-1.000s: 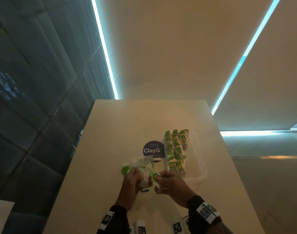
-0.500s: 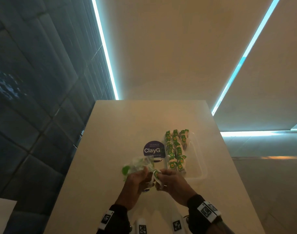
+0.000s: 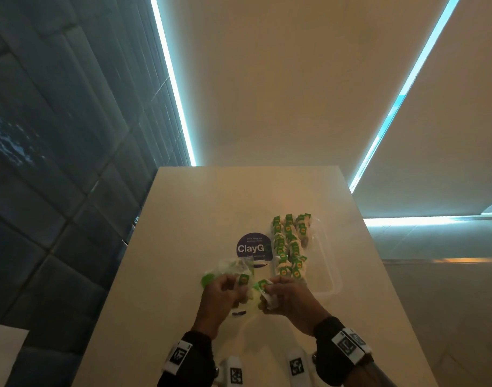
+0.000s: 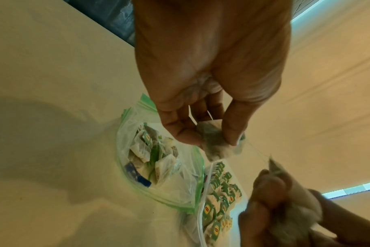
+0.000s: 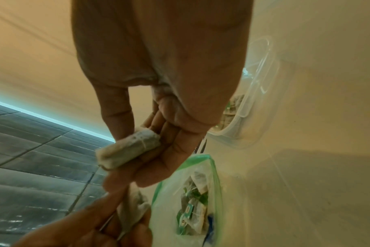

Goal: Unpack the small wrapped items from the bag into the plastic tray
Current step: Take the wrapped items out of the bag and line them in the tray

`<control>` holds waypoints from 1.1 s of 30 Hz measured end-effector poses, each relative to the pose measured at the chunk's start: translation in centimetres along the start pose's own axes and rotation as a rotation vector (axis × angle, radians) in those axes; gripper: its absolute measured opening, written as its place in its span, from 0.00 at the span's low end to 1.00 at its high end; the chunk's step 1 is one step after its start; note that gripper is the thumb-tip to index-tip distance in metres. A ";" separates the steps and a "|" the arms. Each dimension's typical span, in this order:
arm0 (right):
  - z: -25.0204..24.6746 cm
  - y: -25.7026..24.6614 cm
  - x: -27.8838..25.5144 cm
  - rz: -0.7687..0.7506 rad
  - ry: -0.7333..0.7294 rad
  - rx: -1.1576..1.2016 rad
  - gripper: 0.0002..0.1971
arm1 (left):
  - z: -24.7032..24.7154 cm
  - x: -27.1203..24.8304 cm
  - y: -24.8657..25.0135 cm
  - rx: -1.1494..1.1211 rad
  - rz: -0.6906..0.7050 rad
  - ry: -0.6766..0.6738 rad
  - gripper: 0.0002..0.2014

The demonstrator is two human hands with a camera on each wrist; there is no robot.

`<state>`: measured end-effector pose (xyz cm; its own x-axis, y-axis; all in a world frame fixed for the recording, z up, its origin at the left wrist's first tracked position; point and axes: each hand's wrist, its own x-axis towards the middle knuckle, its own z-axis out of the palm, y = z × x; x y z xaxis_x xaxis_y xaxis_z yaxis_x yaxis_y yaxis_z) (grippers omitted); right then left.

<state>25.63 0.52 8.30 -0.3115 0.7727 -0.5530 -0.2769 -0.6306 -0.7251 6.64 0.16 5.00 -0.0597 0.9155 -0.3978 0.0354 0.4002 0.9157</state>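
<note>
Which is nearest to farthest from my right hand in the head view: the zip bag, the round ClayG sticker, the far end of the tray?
From the right hand:
1. Zip bag, just left of it, beside the left hand.
2. ClayG sticker, farther up the table, left of the tray.
3. Tray's far end, at the top right, past the rows of tea bags.

A round dark sticker [image 3: 253, 248] on the counter [image 3: 200, 219] reads "ClayG" in large white letters; the smaller lines above and below it are too blurred to read. The green tags [image 4: 208, 210] on the tea bags in the tray carry a yellow oval logo, possibly Lipton, not legible.
</note>
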 end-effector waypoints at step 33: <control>0.4 1.9 2.2 -0.127 0.389 -0.183 0.09 | 1.2 1.5 -4.8 1.004 0.199 -0.095 0.25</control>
<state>24.05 0.95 5.90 0.0898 0.8352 -0.5426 -0.1149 -0.5324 -0.8386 7.54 -0.33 -0.02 0.1158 0.9510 -0.2866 0.8564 0.0505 0.5138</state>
